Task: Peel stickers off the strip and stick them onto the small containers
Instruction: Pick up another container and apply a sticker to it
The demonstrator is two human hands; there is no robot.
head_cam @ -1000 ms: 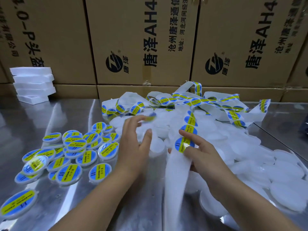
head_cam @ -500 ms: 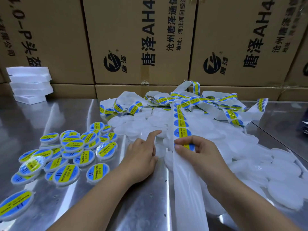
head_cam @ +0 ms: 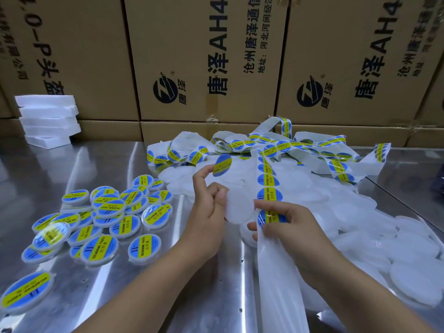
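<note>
R hand (head_cam: 286, 227) at 5 o'clock pinches strip (head_cam: 276, 272) taut, prob so next sticker lifts clean. L hand (head_cam: 209, 200) at centre grips blank container (head_cam: 237, 207), peeled sticker (head_cam: 222, 165) stuck on index tip, ready to press on. Labelled containers (head_cam: 108, 212) at 9, blank pile (head_cam: 360, 212) at 3, rest of strip heaped at 12.

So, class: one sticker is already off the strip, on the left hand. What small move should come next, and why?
Probably lower the sticker onto the white container and press it flat. It clings to a raised fingertip of the left hand, whose thumb grips the bare container just below, while the right hand only pinches the strip.
</note>
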